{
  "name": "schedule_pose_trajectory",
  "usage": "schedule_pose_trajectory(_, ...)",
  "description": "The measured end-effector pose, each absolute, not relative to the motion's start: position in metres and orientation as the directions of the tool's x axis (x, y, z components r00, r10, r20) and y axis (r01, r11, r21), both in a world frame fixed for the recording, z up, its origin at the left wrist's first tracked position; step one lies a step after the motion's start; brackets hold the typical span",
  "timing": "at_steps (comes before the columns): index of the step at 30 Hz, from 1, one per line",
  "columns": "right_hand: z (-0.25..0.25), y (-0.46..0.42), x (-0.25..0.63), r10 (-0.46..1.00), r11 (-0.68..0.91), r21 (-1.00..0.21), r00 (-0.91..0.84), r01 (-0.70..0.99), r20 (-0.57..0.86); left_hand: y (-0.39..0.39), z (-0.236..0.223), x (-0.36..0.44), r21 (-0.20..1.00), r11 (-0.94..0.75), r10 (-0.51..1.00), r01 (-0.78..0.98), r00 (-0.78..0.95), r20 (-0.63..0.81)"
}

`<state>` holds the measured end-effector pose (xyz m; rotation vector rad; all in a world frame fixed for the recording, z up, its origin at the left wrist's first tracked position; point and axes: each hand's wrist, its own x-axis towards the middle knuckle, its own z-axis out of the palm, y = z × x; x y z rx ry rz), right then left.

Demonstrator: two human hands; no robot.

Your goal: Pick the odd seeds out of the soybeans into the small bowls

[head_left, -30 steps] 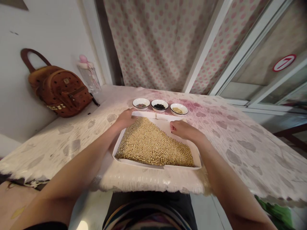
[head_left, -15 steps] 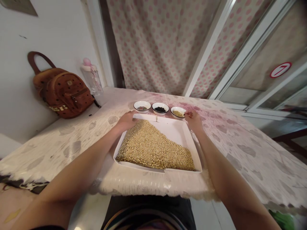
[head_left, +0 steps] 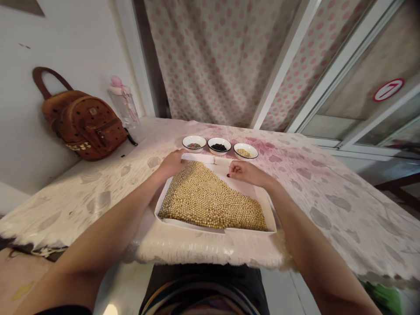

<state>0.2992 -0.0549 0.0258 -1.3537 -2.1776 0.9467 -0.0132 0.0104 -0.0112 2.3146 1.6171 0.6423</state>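
Observation:
A shallow white box (head_left: 269, 215) on the table holds a wide spread of pale, round soybeans (head_left: 213, 201), heaped toward its left and near sides. My left hand (head_left: 173, 164) grips the far left corner of the box, its fingertips partly hidden by the wall. Over the bare far right part of the box is my right hand (head_left: 245, 172), fingers curled in; whether anything is in them is hidden. Just behind the box stand three white dark-rimmed bowls: a left bowl (head_left: 193, 138) with mixed reddish-grey bits, a middle bowl (head_left: 219, 141) with black beans, a right bowl (head_left: 246, 146) with pale beans.
A brown backpack (head_left: 95, 127) leans against the wall at the back left, beside a clear bottle (head_left: 124, 105) with a pink top. A patterned cloth (head_left: 328, 205) covers the table. Behind it hang a dotted curtain (head_left: 216, 57) and sliding glass doors.
My right hand has moved from the rim of the right bowl leftward and nearer, over the bare part of the box. My left hand stays at the box corner.

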Motion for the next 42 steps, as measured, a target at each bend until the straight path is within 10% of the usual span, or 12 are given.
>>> schedule_pose_trajectory(12, 0.025, -0.062, 0.289, 0.876, 0.302, -0.549, -0.454, 0.779, -0.163, 0.012, -0.012, -0.014, 0.428, -0.367, 0.928, 0.826, 0.296, 0.226)
schedule_pose_trajectory(42, 0.017, -0.066, 0.279, 0.872, 0.460, -0.414, -0.487, 0.785, 0.046, 0.013, -0.014, -0.014, 0.423, -0.375, 0.924, 0.825, 0.299, 0.237)
